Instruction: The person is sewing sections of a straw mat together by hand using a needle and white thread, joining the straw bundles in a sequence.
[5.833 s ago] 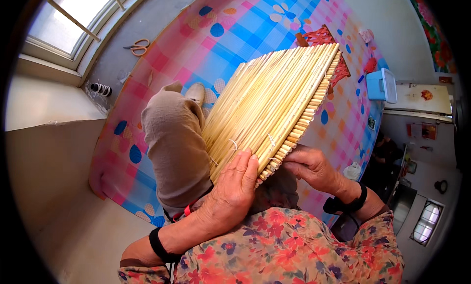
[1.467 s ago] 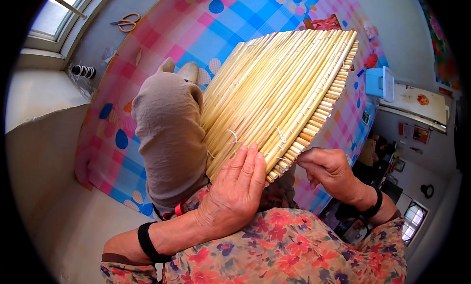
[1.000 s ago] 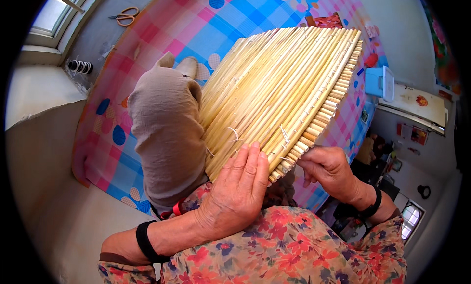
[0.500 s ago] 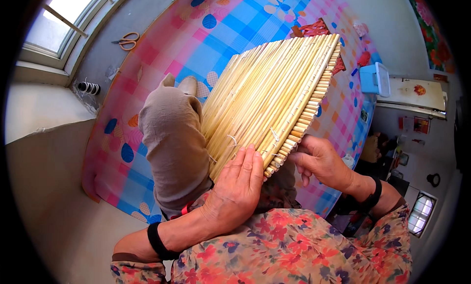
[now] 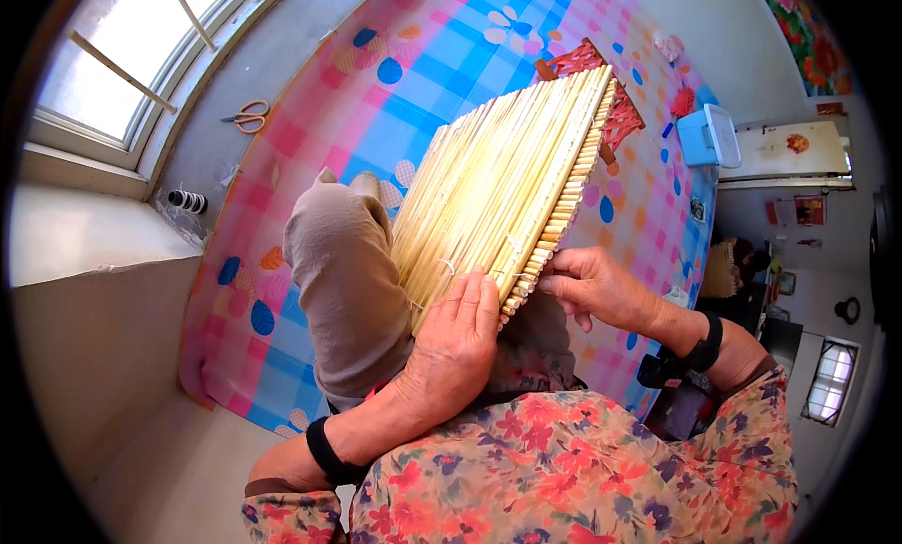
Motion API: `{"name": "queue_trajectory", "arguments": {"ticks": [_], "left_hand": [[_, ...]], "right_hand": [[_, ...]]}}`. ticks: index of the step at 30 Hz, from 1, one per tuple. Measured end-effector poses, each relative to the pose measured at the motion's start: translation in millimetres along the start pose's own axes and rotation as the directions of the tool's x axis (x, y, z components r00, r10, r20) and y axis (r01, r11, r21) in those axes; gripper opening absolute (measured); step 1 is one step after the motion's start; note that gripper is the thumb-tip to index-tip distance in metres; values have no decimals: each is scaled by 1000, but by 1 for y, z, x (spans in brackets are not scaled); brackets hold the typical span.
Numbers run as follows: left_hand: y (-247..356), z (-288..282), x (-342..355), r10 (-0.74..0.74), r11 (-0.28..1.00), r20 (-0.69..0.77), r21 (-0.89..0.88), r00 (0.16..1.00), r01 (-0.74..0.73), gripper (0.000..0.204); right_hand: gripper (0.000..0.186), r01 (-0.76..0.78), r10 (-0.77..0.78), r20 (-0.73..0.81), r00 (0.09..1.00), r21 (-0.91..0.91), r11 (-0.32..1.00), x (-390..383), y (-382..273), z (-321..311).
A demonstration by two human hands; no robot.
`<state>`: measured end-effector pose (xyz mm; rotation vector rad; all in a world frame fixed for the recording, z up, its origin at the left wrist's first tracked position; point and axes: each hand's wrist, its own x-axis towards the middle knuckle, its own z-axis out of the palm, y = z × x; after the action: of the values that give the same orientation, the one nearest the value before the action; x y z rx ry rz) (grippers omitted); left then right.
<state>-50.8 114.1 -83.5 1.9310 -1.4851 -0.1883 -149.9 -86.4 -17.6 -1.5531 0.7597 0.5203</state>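
Observation:
A mat of many pale yellow straw sticks [image 5: 498,192], stitched with white string, rests tilted over my lap beside my beige-trousered left knee [image 5: 334,253]. My left hand [image 5: 446,347] lies on its near lower part, fingers stretched out flat and close together, below small tied loops of string. My right hand [image 5: 601,290] is curled at the mat's right edge, where the stick ends show, thumb and index finger at the edge; what is between those fingertips is hidden.
Checked plastic sheet [image 5: 301,102] under me, red woven piece [image 5: 624,121] behind the mat, blue lidded box [image 5: 695,138] at right. Scissors [image 5: 247,116] and thread spool [image 5: 188,201] lie on the grey sill by a barred window [image 5: 103,65]. A dim cluttered room lies at far right.
The view has shifted, so the window and red piece show more. My right hand has risen a little beside the mat's edge; my left hand still lies on the mat.

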Motion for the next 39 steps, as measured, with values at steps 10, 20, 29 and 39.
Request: {"name": "queue_trajectory", "arguments": {"ticks": [10, 20, 29, 39], "left_hand": [[-2, 3, -1, 12, 1000, -7, 8, 1000, -12, 48], [-3, -3, 2, 28, 1000, 47, -7, 998, -28, 47], [-2, -4, 2, 51, 998, 50, 33, 997, -53, 49], [-4, -12, 10, 24, 999, 55, 29, 998, -26, 48]], "right_hand": [[27, 4, -5, 43, 999, 20, 1000, 1, -2, -5], [25, 29, -27, -34, 999, 51, 998, -1, 2, 2], [27, -69, 78, -31, 996, 215, 974, 11, -9, 13], [27, -93, -20, 211, 977, 510, 855, 22, -11, -6]]}}
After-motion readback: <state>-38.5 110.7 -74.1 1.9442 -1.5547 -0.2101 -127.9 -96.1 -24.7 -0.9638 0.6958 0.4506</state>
